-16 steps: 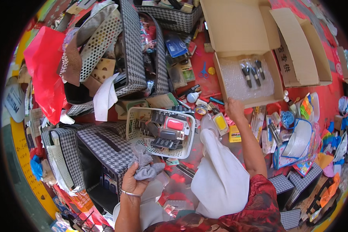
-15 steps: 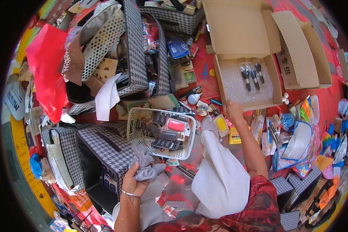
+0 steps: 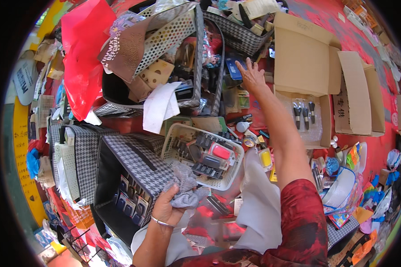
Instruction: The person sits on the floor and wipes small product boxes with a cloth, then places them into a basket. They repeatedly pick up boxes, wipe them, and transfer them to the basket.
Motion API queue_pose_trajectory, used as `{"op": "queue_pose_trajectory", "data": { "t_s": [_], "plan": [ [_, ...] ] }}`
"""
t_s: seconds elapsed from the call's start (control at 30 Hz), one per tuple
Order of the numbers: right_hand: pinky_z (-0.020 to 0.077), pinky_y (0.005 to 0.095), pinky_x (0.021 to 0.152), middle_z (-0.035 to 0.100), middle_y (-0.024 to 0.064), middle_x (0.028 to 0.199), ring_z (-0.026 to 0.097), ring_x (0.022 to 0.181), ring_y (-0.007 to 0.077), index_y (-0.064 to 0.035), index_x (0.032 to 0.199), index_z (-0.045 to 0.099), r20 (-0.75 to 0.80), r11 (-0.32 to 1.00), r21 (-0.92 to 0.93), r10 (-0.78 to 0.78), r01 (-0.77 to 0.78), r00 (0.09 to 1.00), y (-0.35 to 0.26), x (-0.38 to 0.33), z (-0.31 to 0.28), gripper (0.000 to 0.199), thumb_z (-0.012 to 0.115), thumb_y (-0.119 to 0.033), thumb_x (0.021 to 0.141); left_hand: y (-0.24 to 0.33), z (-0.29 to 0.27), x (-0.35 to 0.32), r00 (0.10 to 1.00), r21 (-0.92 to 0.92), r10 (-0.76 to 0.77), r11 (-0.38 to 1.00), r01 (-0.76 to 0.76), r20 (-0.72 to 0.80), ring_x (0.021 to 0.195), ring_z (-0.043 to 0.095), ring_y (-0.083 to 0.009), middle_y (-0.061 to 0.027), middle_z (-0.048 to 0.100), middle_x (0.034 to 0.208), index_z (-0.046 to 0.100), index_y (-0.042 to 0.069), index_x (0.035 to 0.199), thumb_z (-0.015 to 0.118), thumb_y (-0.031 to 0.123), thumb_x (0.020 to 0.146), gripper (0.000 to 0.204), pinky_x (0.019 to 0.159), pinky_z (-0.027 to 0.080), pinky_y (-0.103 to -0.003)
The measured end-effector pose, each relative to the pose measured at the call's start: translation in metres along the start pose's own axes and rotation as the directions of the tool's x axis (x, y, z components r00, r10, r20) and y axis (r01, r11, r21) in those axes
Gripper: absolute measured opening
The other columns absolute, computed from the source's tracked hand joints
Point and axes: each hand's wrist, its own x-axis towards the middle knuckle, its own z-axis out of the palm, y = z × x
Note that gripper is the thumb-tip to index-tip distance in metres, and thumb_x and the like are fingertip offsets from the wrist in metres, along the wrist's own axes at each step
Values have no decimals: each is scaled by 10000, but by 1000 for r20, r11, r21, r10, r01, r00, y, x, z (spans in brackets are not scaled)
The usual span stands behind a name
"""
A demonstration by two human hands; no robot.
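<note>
My left hand [image 3: 170, 205] is closed on a crumpled grey cloth [image 3: 186, 188], held against the near rim of a white plastic basket [image 3: 233, 178] that holds a red item and several dark packets. My right hand [image 3: 250, 75] is stretched far out with its fingers spread and nothing in it. It hovers over blue packets [image 3: 233, 67] by a houndstooth fabric bin [image 3: 243, 33], left of an open cardboard box [image 3: 308, 66].
A second cardboard box [image 3: 358, 95] lies at right. A houndstooth box [image 3: 133, 171] with small cards stands at my left hand. A red plastic bag [image 3: 82, 58] and a perforated bin [image 3: 167, 35] sit at the back left. Clutter covers the red floor.
My right arm has reached forward, from near the basket's far edge up to the blue packets beside the cardboard box. My left hand still grips the cloth at the basket.
</note>
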Motion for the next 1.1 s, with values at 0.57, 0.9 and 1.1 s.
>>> {"op": "queue_pose_trajectory", "data": {
  "t_s": [0.57, 0.9, 1.1],
  "plan": [
    [509, 347, 589, 529, 409, 968, 632, 703, 342, 109, 1143, 488, -40, 877, -264, -426, 401, 904, -17, -163, 12, 436, 477, -122, 773, -1, -7, -5, 998, -16, -33, 999, 32, -59, 953, 577, -282, -139, 596, 1044, 475, 30, 1178, 596, 211, 793, 442, 788, 475, -419],
    [460, 385, 519, 585, 140, 729, 573, 570, 227, 1, 912, 542, 26, 273, 922, 664, -274, 747, 62, -223, -41, 187, 442, -144, 851, -9, -7, -1, 996, -2, -63, 998, 63, -60, 948, 576, -284, -149, 597, 1023, 497, 2, 1132, 575, 212, 812, 391, 833, 463, -426],
    [446, 411, 563, 576, 142, 689, 555, 572, 258, 0, 894, 529, -187, 358, 924, 728, -132, 660, 61, -169, -59, 238, 417, -209, 904, -8, -4, 1, 998, -2, -48, 999, 48, -33, 944, 577, -287, -153, 599, 1013, 497, 5, 1130, 566, 203, 817, 377, 843, 461, -430]
  ]
}}
